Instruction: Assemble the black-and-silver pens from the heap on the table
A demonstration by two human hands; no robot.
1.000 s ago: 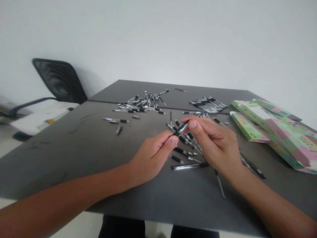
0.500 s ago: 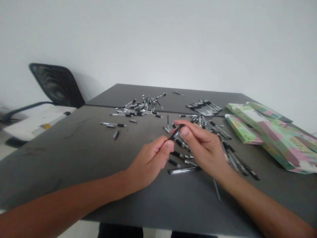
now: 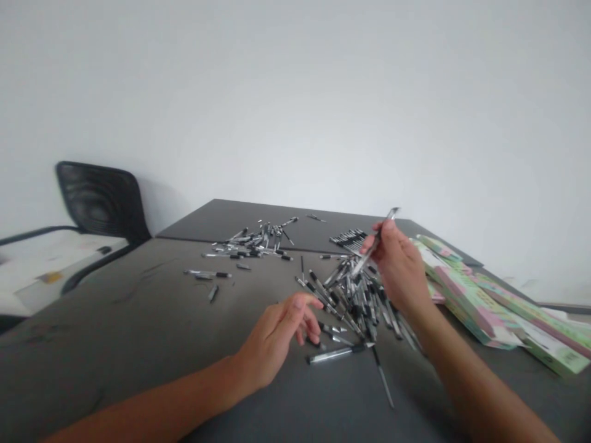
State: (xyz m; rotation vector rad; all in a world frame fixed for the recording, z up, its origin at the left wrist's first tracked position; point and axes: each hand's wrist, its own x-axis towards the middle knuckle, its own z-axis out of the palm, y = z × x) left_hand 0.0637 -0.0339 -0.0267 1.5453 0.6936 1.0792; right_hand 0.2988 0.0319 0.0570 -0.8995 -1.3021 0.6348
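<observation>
Right hand [image 3: 398, 264]: fingers clamped on one silver-and-black pen [image 3: 376, 241], held tilted up above a heap of pens [image 3: 355, 301]. Left hand [image 3: 279, 335]: fingers apart, holding nothing, left of the heap, near a loose pen [image 3: 336, 354], over the table [image 3: 115, 363].

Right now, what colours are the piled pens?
The pens are black and clear, best in the head view.
</observation>
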